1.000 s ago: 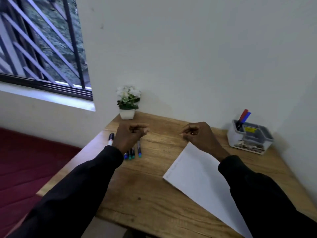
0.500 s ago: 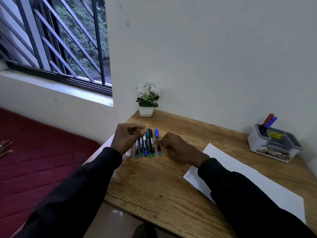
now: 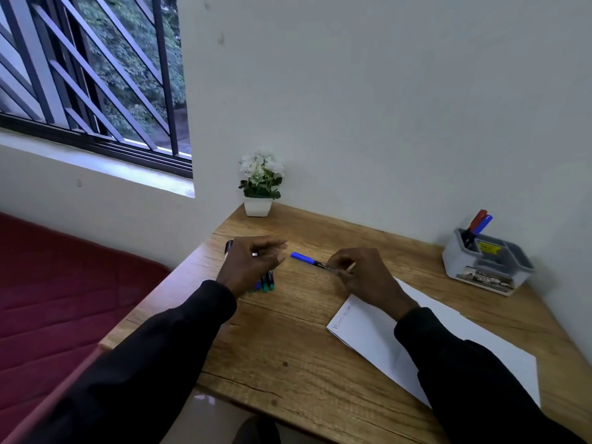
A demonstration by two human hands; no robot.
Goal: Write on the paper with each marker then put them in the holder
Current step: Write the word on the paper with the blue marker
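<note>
A marker with a blue cap [image 3: 303, 258] lies just above the wooden table [image 3: 288, 341], pinched at its black barrel by my right hand [image 3: 362, 277]. My left hand [image 3: 253, 264] hovers over a row of markers [image 3: 265, 284], fingers loosely curled, holding nothing that I can see; only the markers' green and blue ends and one dark tip at the far left show. A white paper [image 3: 368, 334] with some writing at its near corner lies under my right forearm. The grey holder [image 3: 487, 261] stands at the far right with a red and a blue marker upright in it.
A small white pot with white flowers [image 3: 261, 184] stands at the table's back left corner against the wall. A barred window is at the left, and a red floor mat lies below the table's left edge.
My right hand took the blue-capped marker out of the row and drew it to the right. My left hand stayed over the remaining markers. The camera dipped and shifted slightly.
</note>
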